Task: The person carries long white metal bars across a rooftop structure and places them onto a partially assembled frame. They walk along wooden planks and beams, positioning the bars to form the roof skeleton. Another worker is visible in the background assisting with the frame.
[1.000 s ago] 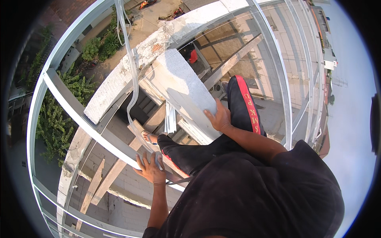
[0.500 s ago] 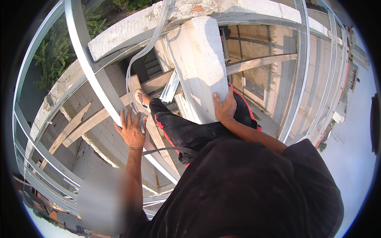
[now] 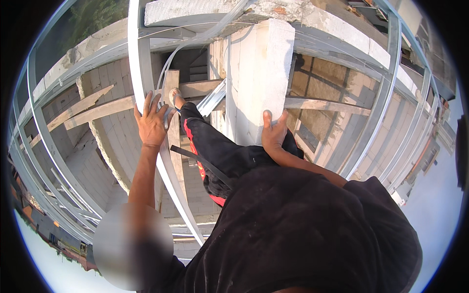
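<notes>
My left hand (image 3: 152, 122) lies over a long pale metal channel beam (image 3: 135, 58), its fingers spread across the metal. The beam slopes from the top of the view down past my left leg. With my right hand (image 3: 274, 131) I grip the near end of a white block wall (image 3: 261, 73). The thumb sits on the wall's top and the fingers bend over its right edge, where their tips are partly hidden. A dark strap (image 3: 200, 163) juts out from my waist toward the beam.
My sandalled foot (image 3: 175, 95) stands on a wooden plank (image 3: 171, 80) high over the rooms below. Beside it lean thin metal profiles (image 3: 213, 99). Clear tubing (image 3: 195, 39) hangs across the concrete ledge (image 3: 195, 12). More metal framing (image 3: 393, 53) rises at right; a timber (image 3: 327, 105) spans below.
The view has swung, so the beam stands steeper and the wall sits further right. Both hands keep their places, the left on the beam and the right on the wall.
</notes>
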`<action>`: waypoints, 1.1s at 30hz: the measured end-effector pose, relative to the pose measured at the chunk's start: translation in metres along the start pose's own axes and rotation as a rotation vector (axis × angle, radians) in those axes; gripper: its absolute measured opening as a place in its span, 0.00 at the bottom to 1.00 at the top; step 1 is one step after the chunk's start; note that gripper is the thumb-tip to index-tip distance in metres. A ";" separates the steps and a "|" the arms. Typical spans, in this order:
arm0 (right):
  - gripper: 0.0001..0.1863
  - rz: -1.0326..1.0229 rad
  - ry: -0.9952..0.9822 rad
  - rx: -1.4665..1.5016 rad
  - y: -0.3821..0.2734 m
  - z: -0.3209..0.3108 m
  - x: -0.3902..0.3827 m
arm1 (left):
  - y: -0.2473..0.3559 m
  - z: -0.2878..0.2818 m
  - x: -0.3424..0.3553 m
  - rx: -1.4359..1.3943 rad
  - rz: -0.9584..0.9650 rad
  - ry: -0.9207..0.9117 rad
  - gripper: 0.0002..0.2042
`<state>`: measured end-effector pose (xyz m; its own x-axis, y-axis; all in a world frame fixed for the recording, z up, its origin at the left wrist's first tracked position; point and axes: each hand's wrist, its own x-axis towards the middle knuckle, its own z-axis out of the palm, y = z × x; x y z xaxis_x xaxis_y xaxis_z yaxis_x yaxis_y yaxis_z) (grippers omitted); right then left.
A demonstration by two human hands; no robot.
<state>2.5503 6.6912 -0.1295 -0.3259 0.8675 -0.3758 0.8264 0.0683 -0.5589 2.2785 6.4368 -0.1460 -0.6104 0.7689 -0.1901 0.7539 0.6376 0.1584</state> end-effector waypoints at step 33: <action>0.13 -1.440 -0.592 -0.641 -0.108 -0.026 0.154 | -0.012 0.015 -0.011 -0.096 -0.051 -0.008 0.17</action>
<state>2.4230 6.8302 -0.1076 -0.9218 -0.3561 -0.1529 -0.2846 0.8898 -0.3568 2.2798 6.4202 -0.1602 -0.6454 0.7349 -0.2082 0.6947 0.6781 0.2401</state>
